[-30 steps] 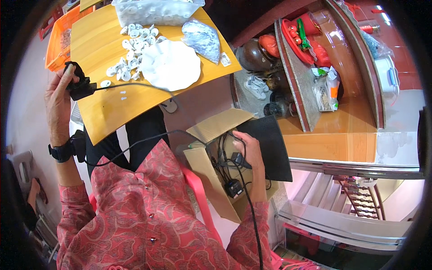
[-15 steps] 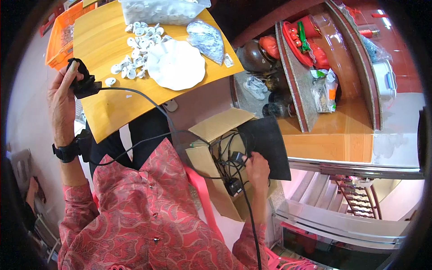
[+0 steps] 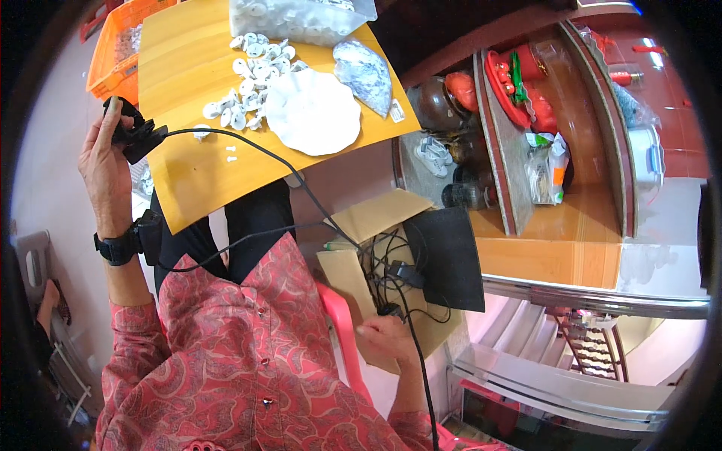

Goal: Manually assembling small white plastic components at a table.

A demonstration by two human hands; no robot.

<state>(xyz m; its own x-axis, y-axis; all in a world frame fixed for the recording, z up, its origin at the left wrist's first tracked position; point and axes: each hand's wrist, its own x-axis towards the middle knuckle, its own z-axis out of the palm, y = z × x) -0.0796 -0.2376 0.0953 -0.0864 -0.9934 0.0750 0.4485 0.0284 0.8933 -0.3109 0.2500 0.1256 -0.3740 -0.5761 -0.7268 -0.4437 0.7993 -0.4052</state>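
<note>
My left hand (image 3: pixel 105 165) is raised beside the table's left edge, its fingers closed around a black clip-like device (image 3: pixel 135 134). A black cable (image 3: pixel 259 154) runs from the device to the open cardboard box (image 3: pixel 342 284). My right hand (image 3: pixel 387 340) is at the box's near side with its fingers curled; what they hold, if anything, is hidden. Just beyond the fingertips is a small black plug-like block (image 3: pixel 388 309). Another black adapter (image 3: pixel 406 274) lies among tangled black cables in the box. A black strap with a small box (image 3: pixel 124 244) is around my left wrist.
The yellow table (image 3: pixel 188 184) bears white plastic pieces (image 3: pixel 259 71), a white scalloped sheet (image 3: pixel 312 113), a filled plastic bag (image 3: pixel 362 75) and a clear bin (image 3: pixel 301 30). An orange crate (image 3: pixel 113 75) stands left. Stone shelves (image 3: pixel 519 177) are at right; a red chair (image 3: pixel 344 338) is beside me.
My right hand has left the adapter inside the box and moved toward the box's near left side. My left hand still holds the black device. The whole view has shifted slightly.
</note>
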